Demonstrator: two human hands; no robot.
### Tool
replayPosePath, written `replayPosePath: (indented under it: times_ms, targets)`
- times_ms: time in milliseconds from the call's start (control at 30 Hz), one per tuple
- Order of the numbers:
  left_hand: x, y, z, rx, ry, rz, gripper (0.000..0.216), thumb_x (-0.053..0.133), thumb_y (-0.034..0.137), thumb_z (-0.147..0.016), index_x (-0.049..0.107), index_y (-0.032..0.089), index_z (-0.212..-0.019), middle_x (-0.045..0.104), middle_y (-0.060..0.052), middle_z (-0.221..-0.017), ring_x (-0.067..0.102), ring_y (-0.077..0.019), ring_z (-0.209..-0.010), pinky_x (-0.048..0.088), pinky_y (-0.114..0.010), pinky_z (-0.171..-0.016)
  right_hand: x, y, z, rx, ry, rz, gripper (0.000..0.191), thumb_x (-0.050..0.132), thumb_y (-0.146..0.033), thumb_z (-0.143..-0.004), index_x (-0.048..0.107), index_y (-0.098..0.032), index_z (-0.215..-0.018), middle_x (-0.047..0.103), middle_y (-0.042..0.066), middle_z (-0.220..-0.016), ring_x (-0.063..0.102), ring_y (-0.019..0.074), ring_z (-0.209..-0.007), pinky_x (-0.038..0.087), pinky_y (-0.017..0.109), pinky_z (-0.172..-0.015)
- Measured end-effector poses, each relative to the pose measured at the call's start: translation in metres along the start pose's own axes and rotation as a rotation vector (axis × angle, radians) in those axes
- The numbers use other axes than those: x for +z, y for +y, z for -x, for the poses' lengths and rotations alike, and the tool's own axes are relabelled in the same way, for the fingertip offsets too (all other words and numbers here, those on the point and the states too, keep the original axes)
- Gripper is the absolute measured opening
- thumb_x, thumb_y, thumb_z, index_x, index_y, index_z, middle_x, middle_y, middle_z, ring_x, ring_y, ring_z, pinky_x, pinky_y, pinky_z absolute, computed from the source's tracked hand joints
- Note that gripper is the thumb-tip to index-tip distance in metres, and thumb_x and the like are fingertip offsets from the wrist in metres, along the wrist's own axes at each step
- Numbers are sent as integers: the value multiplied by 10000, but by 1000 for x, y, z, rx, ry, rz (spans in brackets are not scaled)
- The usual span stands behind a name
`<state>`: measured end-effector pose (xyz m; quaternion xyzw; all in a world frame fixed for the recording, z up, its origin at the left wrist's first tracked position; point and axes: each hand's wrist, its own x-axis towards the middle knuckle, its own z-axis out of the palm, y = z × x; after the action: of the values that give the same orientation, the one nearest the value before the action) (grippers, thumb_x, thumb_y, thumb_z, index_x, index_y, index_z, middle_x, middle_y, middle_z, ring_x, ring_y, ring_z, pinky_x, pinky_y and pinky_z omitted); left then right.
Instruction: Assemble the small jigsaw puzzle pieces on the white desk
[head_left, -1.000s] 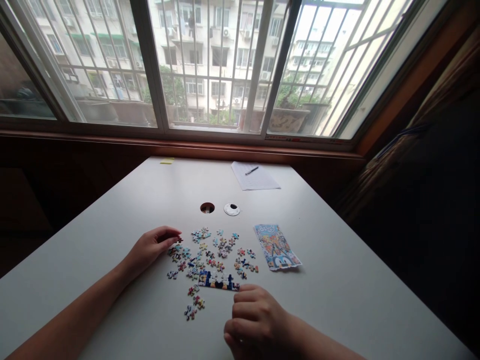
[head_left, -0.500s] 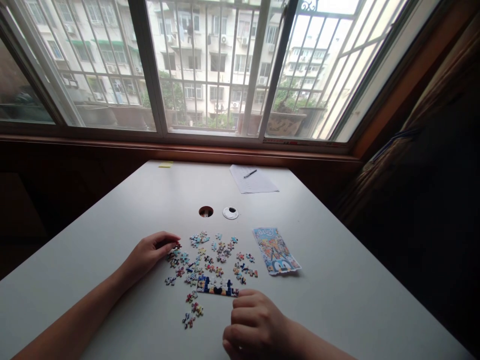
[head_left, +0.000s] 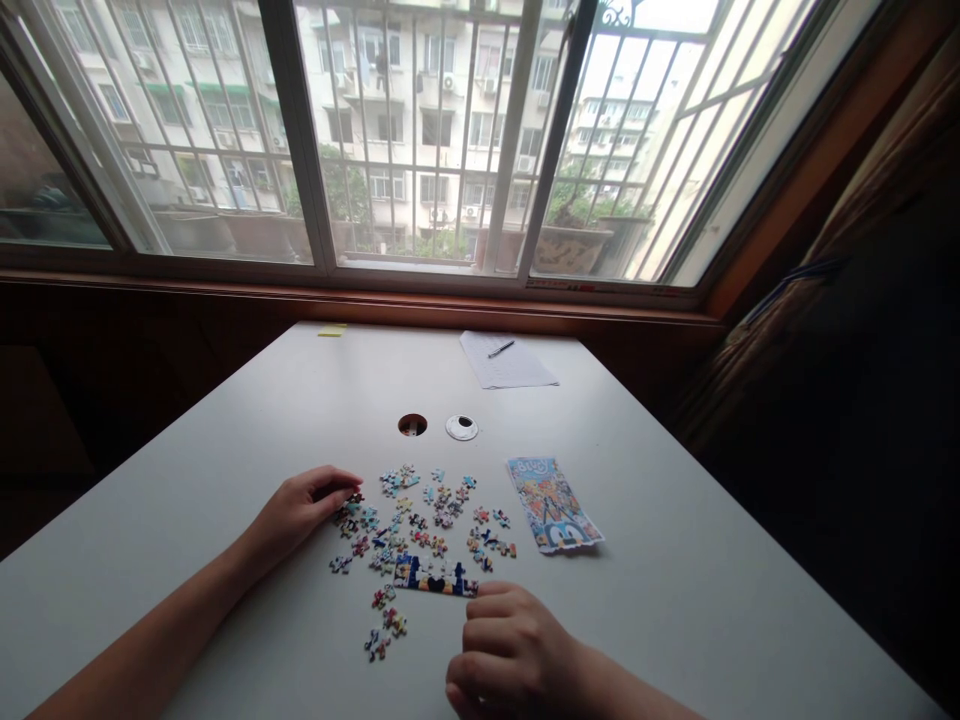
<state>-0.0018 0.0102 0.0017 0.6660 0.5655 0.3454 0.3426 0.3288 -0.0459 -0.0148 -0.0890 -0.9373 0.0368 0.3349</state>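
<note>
At the left edge of a scatter of loose jigsaw puzzle pieces (head_left: 390,535), my left hand (head_left: 307,497) has its thumb and fingers closed on a reddish puzzle piece (head_left: 355,496). A joined puzzle strip (head_left: 433,576), dark blue with white and orange and a black heart shape, lies flat in front of me. My right hand (head_left: 514,645) is curled, its forefinger tip at the strip's right end; the undersides of its fingers are hidden. A few more loose pieces (head_left: 386,620) lie left of that hand. The colourful picture sheet (head_left: 555,505) is to the right of the pieces.
On the white table (head_left: 247,410) are a round cable hole (head_left: 412,425) and its loose cover (head_left: 461,428). Paper sheets (head_left: 510,370) with a pen (head_left: 501,349) lie at the back, and a yellow sticky note (head_left: 331,330) at the far left. A barred window is beyond.
Both hands keep almost the same place and pose. The view has shifted very slightly; the puzzle pieces and strip lie as before.
</note>
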Motion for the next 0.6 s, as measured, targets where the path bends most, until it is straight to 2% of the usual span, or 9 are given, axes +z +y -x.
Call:
replayPosePath:
  times_ms: [600]
  targets:
    - [0, -5, 0, 23, -2, -6, 316, 654, 461, -834, 769, 242, -1030, 761, -73, -1067, 707, -293, -1009, 571, -377, -906, 0, 0, 0, 3, 10, 18, 232, 642, -285, -872, 507, -217, -697, 423, -69, -541, 359, 109, -510, 267, 288, -540]
